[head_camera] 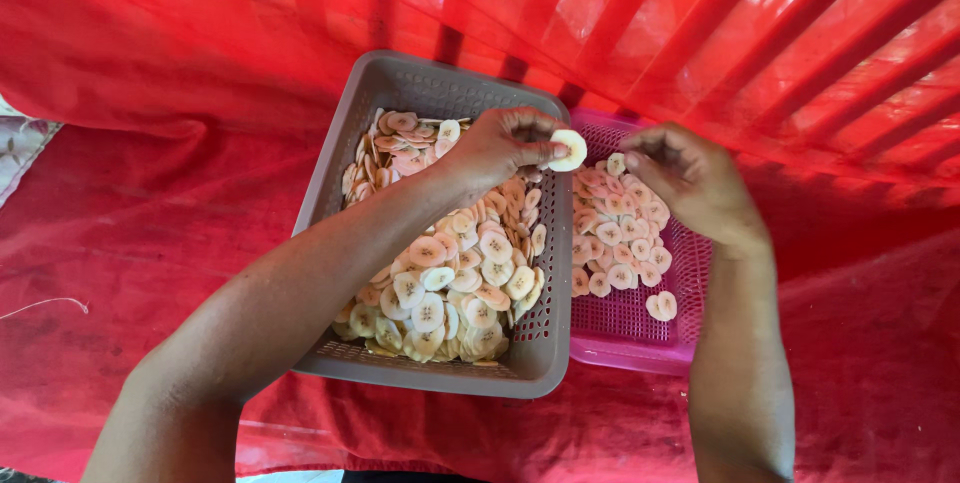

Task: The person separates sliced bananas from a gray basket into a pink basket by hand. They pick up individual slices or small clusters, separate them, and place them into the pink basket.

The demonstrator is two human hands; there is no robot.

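Observation:
My left hand (503, 146) pinches one pale round banana slice (571, 150) above the rim between two baskets. A grey-brown perforated basket (540, 338) on the left is heaped with several pale banana slices (450, 283). Beside it a smaller pink basket (625, 328) holds a thinner layer of slices (615, 223). My right hand (690, 178) hovers over the pink basket's far end, fingers curled together, with nothing visible in them.
Both baskets rest on a red cloth (150, 233) that covers the surface. Red netting with darker stripes (720, 23) hangs across the back. A patterned fabric (15, 143) shows at the far left edge.

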